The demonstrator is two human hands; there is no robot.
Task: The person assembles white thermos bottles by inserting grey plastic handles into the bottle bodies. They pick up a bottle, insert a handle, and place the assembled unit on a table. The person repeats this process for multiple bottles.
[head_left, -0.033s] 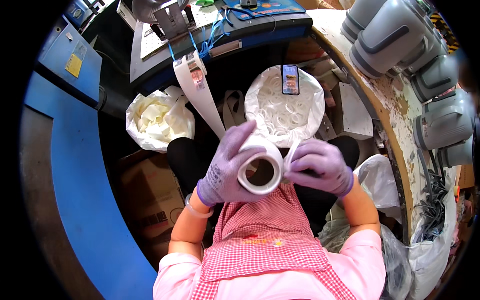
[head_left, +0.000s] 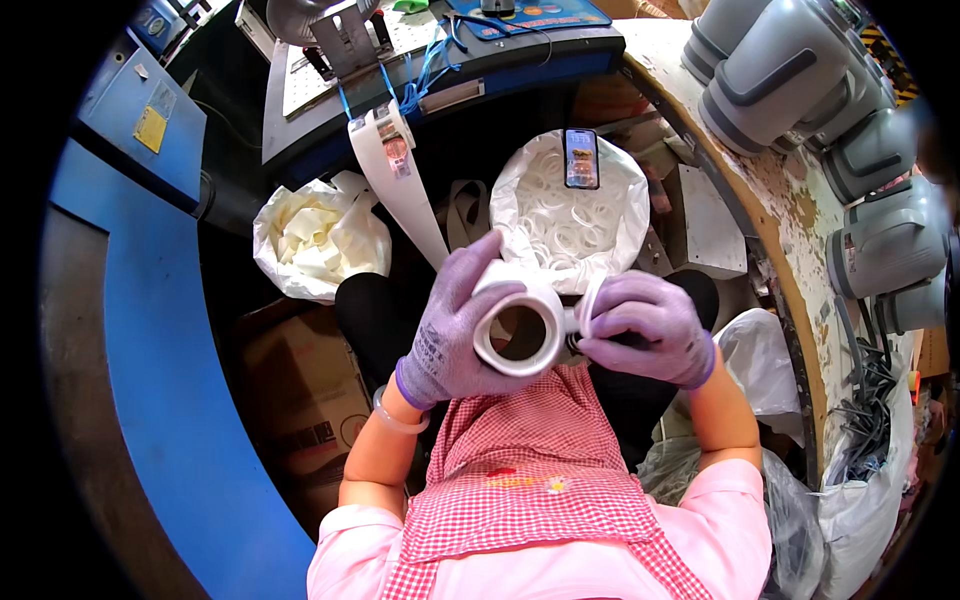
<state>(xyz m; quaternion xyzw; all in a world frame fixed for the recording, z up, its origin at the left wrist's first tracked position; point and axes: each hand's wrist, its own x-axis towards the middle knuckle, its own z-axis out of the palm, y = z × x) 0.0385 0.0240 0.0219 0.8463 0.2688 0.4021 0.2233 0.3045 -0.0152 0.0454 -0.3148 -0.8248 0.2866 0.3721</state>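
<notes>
A hollow white plastic housing, its round opening tilted up at me, is held over my lap. My left hand, in a purple-grey glove, is wrapped round its left side. From the housing's right side a short stub sticks out. There my right hand, gloved alike, pinches a thin white ring-like piece against the stub's end. My fingers hide part of this piece, so its full shape does not show. Just beyond my hands stands a white bag of loose white rings, with a phone on its far edge.
Left of the rings, a white bag holds pale yellow-white pieces. A label strip hangs from the dark machine table. Several grey jug-like housings stand on the worn bench at right. A blue surface runs along my left.
My right hand has shifted slightly right, and the stub between it and the housing shows more. My left hand and the housing have turned or moved a little.
</notes>
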